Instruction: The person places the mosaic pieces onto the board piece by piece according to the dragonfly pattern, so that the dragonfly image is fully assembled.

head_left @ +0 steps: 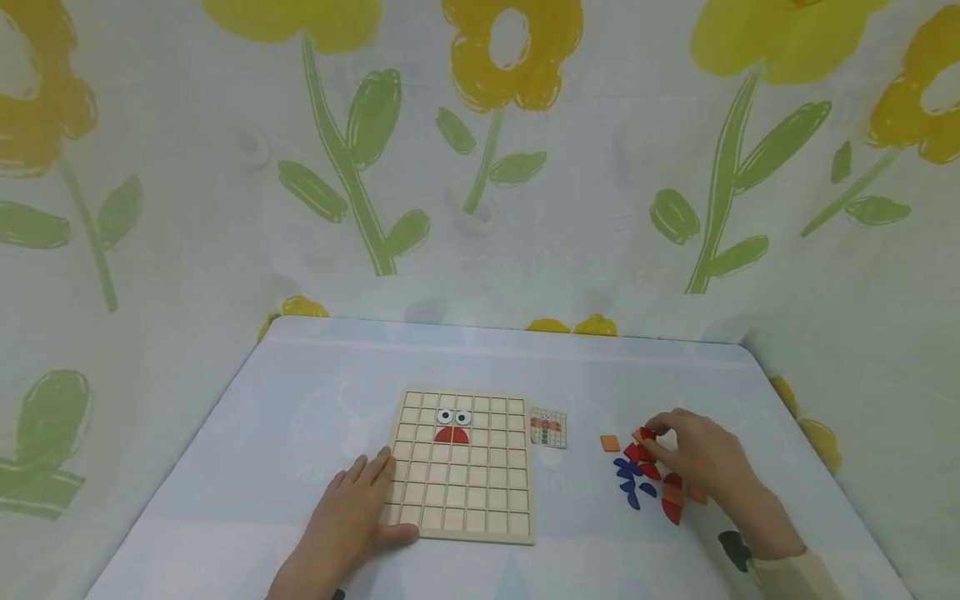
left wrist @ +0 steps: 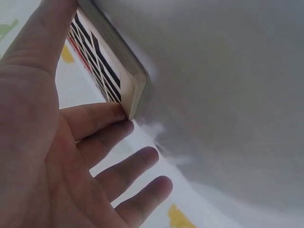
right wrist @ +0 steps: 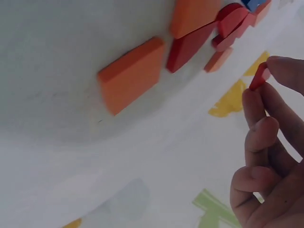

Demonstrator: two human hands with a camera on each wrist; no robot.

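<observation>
A pale wooden grid board [head_left: 456, 496] lies on the table. Two round eye pieces [head_left: 446, 416] sit in its upper cells, with two red quarter-round pieces [head_left: 444, 434] directly below. My left hand [head_left: 348, 512] rests at the board's lower left with fingers extended along the side and the thumb by the bottom edge; in the left wrist view the fingertips [left wrist: 124, 110] meet a board corner. Over the loose pieces at the right, my right hand [head_left: 705, 458] pinches a small red piece [right wrist: 260, 76] between thumb and fingers. Its full outline is hidden by the fingertips.
Beside the board's upper right lies a small patterned card [head_left: 549, 427]. Blue pieces [head_left: 628, 469], red pieces and orange squares [head_left: 610, 443] are scattered near my right hand. A flower-printed curtain [head_left: 570, 225] stands behind the table's far edge.
</observation>
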